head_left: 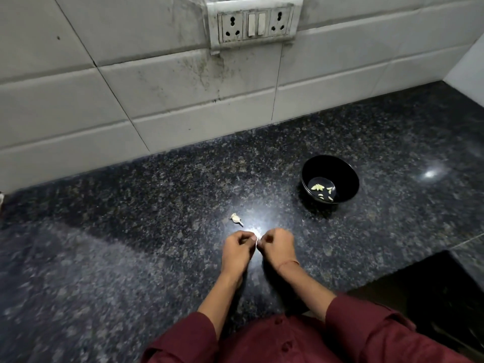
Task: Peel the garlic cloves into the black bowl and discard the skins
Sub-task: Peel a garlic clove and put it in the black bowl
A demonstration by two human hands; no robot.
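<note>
Left hand [237, 247] and right hand [275, 246]: fingers of both pinch one clove [255, 241] at lower centre. Risk: the small clove could slip onto the table [157, 205], missing the bowl [330, 166] at centre right.

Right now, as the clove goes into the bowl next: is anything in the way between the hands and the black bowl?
Nothing visible. The left hand and right hand pinch the garlic clove; only countertop lies between it and the black bowl, farther back on the right. A garlic scrap lies left of the hands, off that path.
</note>
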